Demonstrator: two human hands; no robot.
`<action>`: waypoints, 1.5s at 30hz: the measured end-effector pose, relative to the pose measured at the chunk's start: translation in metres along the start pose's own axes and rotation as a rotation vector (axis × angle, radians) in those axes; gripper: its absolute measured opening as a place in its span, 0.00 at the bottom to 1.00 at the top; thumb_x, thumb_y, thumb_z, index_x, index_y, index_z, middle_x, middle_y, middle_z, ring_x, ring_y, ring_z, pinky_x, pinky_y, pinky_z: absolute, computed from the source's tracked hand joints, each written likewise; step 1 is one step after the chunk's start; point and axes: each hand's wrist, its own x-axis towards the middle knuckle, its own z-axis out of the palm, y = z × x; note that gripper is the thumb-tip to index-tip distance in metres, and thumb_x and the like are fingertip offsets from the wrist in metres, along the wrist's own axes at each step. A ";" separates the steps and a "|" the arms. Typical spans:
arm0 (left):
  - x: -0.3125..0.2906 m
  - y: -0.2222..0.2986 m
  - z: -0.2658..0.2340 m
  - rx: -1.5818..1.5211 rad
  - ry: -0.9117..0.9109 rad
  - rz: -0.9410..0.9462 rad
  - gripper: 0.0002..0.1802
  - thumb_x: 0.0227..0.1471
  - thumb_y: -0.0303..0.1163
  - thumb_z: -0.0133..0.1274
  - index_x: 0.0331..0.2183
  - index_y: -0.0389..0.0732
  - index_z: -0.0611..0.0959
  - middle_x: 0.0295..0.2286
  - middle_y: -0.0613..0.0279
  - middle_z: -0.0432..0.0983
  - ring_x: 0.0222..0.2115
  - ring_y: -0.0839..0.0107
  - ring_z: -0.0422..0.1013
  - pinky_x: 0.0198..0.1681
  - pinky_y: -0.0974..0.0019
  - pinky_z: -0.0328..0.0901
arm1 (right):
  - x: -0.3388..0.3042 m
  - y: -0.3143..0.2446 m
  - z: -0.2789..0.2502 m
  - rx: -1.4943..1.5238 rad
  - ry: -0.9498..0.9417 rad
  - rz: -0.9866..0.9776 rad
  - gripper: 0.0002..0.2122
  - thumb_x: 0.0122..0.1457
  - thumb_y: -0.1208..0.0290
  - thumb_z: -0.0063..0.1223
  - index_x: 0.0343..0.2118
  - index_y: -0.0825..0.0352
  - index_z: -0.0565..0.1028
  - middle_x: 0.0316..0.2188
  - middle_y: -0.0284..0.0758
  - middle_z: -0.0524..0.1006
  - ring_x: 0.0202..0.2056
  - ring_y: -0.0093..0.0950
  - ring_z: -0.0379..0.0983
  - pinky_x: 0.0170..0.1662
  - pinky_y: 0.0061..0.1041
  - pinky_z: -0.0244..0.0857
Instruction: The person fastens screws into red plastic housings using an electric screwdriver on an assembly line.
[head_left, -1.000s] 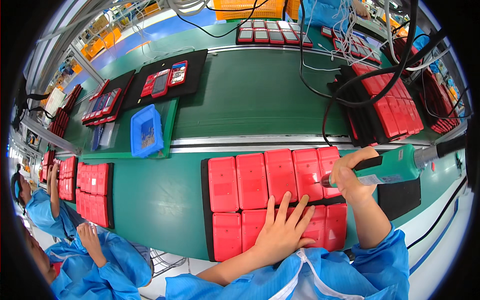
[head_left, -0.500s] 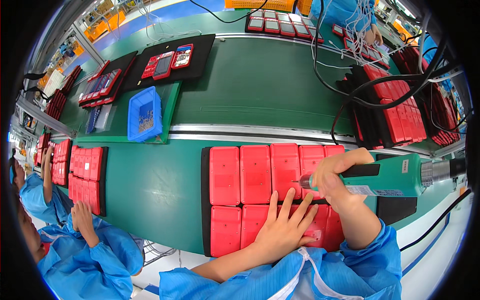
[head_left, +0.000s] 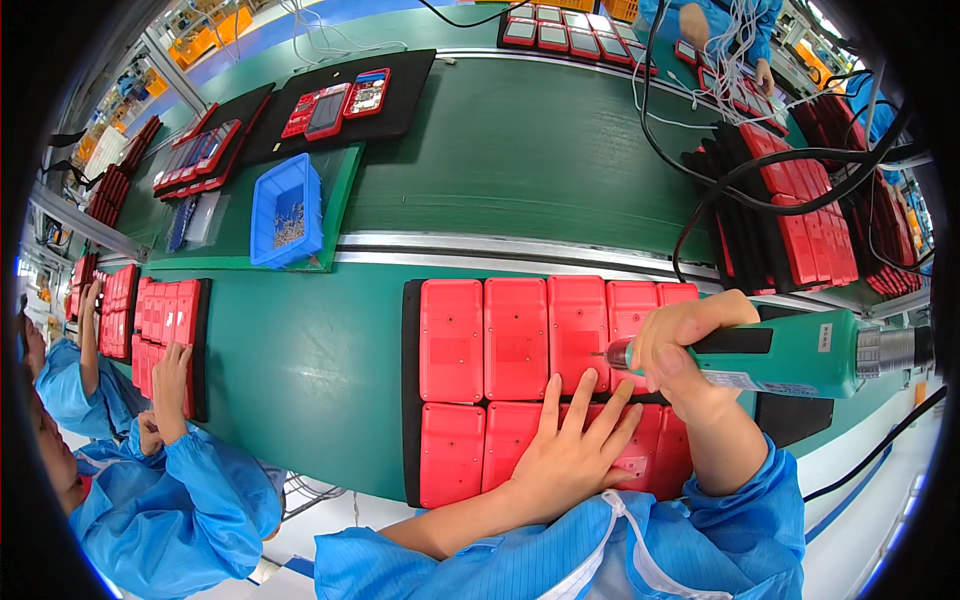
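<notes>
My right hand is wrapped round a green electric screwdriver lying almost level. Its bit points left, at the lower right part of a red device casing in the far row; whether the tip touches a screw is too small to tell. My left hand lies flat with fingers spread over the near row of red casings, its fingertips reaching the far row's lower edge. The casings sit face down in two rows on a black foam mat. My right hand and the screwdriver hide part of the far row.
A blue bin of small screws stands at the far left. Opened red devices lie on a black mat behind it. Black cables hang at the right before stacked red casings. Co-workers sit at the left and stand opposite.
The view has shifted slightly. My hands and the screwdriver keep nearly the same place over the casings. The left co-worker's hands have moved apart, one raised to their casings.
</notes>
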 end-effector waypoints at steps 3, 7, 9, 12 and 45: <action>-0.001 0.001 0.001 0.010 0.005 0.005 0.37 0.37 0.58 0.47 0.46 0.46 0.69 0.46 0.56 0.60 0.49 0.47 0.53 0.48 0.38 0.47 | 0.002 0.002 0.001 0.163 -0.027 -0.034 0.08 0.42 0.87 0.49 0.26 0.71 0.65 0.15 0.38 0.70 0.16 0.24 0.68 0.20 0.19 0.63; -0.003 0.000 0.005 -0.045 -0.055 -0.003 0.37 0.37 0.55 0.49 0.47 0.43 0.67 0.51 0.54 0.53 0.51 0.46 0.50 0.50 0.37 0.42 | 0.014 -0.001 -0.007 0.083 -0.261 -0.050 0.07 0.40 0.83 0.53 0.22 0.69 0.67 0.14 0.36 0.70 0.14 0.26 0.68 0.20 0.22 0.64; -0.003 -0.001 0.007 -0.052 -0.063 -0.010 0.37 0.37 0.55 0.49 0.47 0.43 0.67 0.51 0.54 0.53 0.51 0.46 0.50 0.50 0.37 0.42 | 0.023 0.002 -0.010 0.002 -0.398 -0.048 0.07 0.39 0.81 0.54 0.22 0.68 0.67 0.12 0.36 0.69 0.12 0.27 0.67 0.20 0.24 0.65; -0.003 0.003 -0.001 -0.032 -0.054 -0.016 0.37 0.36 0.55 0.49 0.47 0.43 0.67 0.51 0.54 0.53 0.50 0.47 0.51 0.50 0.37 0.43 | 0.032 -0.001 -0.009 0.081 -0.463 -0.009 0.08 0.37 0.81 0.57 0.22 0.70 0.69 0.13 0.37 0.70 0.14 0.29 0.68 0.21 0.26 0.66; -0.037 -0.225 -0.112 -0.076 0.779 -0.566 0.12 0.44 0.25 0.48 0.35 0.36 0.73 0.36 0.52 0.69 0.38 0.56 0.65 0.42 0.60 0.60 | -0.029 -0.061 -0.034 0.134 0.432 -0.168 0.17 0.45 0.70 0.56 0.28 0.63 0.57 0.11 0.30 0.61 0.10 0.20 0.56 0.13 0.20 0.53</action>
